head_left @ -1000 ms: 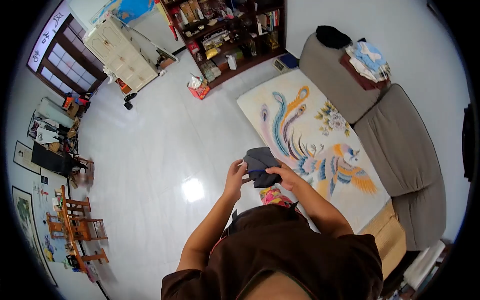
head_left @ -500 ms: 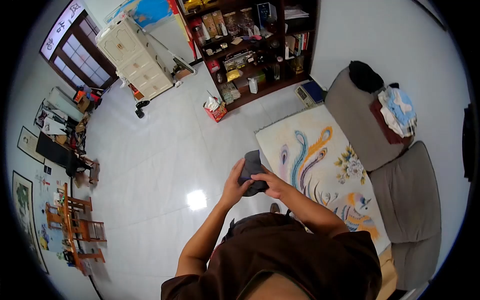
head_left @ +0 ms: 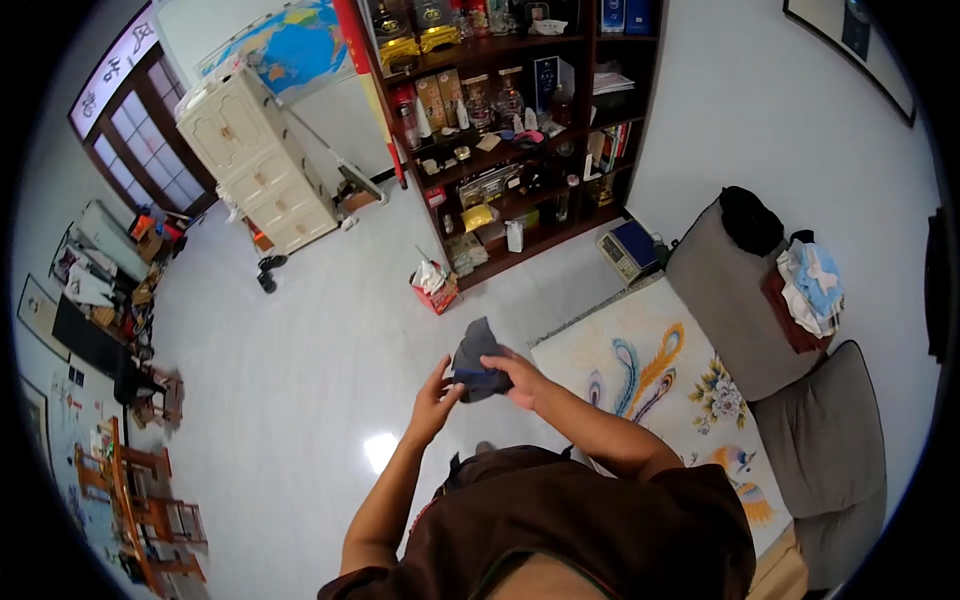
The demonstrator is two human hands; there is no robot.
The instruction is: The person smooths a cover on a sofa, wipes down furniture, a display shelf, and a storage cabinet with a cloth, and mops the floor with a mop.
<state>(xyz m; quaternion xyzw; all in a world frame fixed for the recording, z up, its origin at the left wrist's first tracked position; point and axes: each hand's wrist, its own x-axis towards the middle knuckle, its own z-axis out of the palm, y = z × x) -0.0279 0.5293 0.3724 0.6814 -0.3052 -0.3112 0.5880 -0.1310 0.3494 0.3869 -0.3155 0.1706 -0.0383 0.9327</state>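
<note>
A dark grey piece of folded cloth [head_left: 478,362] with a bluish band across its lower part is held up in front of my body. My right hand [head_left: 518,380] grips it from the right, thumb lying over the front. At its lower left edge is my left hand [head_left: 434,402], fingers apart, with the thumb tip close to the cloth; whether it touches is unclear. The exact kind of garment cannot be made out.
A patterned cover [head_left: 640,350] lies by the grey sofa [head_left: 735,310], where folded clothes [head_left: 808,290] are stacked. Ahead stand a dark bookshelf [head_left: 510,265], a red tissue box [head_left: 435,292] and a scale [head_left: 628,250]. A white cabinet [head_left: 262,165] is farther left.
My left hand has loosened from the cloth and shifted left, fingers spreading. The cloth has turned in my right hand, showing its bluish band. The view has tilted up toward the bookshelf.
</note>
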